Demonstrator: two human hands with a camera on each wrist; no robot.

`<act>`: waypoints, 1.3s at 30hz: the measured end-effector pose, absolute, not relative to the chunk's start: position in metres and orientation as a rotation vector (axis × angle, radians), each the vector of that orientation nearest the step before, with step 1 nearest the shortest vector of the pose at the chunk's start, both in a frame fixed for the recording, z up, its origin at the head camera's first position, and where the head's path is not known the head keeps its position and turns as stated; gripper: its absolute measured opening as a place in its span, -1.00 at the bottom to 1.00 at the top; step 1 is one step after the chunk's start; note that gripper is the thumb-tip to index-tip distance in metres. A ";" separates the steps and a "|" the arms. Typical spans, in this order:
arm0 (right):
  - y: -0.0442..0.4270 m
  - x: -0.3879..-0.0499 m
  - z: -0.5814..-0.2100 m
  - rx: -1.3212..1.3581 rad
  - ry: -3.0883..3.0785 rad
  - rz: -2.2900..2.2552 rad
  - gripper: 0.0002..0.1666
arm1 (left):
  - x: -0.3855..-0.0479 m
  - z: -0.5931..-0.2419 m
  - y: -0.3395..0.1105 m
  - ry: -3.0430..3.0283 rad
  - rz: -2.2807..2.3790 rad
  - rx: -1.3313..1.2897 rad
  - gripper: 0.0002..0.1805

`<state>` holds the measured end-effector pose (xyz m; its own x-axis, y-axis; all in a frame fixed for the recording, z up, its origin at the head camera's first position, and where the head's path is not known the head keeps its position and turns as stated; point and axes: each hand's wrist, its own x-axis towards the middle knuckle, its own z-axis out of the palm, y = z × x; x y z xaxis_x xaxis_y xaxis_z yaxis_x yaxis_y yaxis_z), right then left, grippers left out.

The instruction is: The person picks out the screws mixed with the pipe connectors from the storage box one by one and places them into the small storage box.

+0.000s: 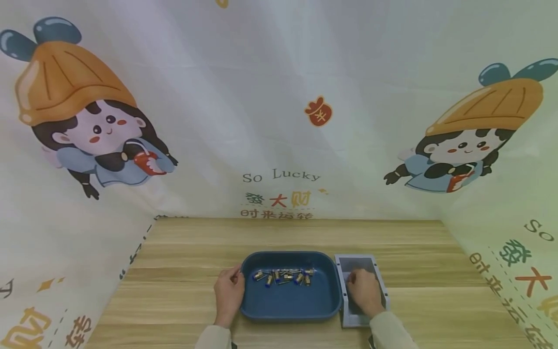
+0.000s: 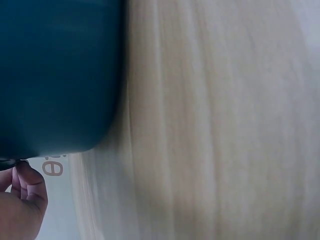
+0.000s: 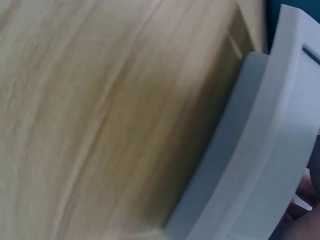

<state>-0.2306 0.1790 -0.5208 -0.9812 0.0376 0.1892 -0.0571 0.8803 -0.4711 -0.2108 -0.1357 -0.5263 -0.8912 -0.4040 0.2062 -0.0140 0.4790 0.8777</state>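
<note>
A dark blue plastic tray (image 1: 291, 303) sits on the table. Across its back half lie several small brass fittings with blue ends (image 1: 285, 277), mixed with thin silvery screw-like pieces. My left hand (image 1: 229, 291) pinches the tray's left rim between thumb and fingers; the left wrist view shows this hand (image 2: 22, 200) at the rim too. Just right of the tray stands a grey open box (image 1: 355, 261). Inside it is my right hand (image 1: 365, 291), fingers bent downward. Whatever those fingers touch is hidden. In the right wrist view the box wall (image 3: 250, 165) covers most of that hand.
The wooden table (image 1: 174, 271) reaches out to both sides and behind the tray. Printed cloth walls (image 1: 279, 121) with cartoon figures and lettering close off the back and both sides. Tray and box stand side by side, almost touching.
</note>
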 end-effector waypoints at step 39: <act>0.187 -0.239 -0.502 0.174 -2.826 0.687 -0.94 | -0.211 -0.528 -0.135 -2.343 -1.384 0.346 -0.74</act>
<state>-0.2390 0.1872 -0.5018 -0.9670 -0.0613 0.2471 -0.1679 0.8832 -0.4379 -0.2111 -0.1349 -0.5281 -0.8912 -0.4028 0.2088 -0.0116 0.4802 0.8771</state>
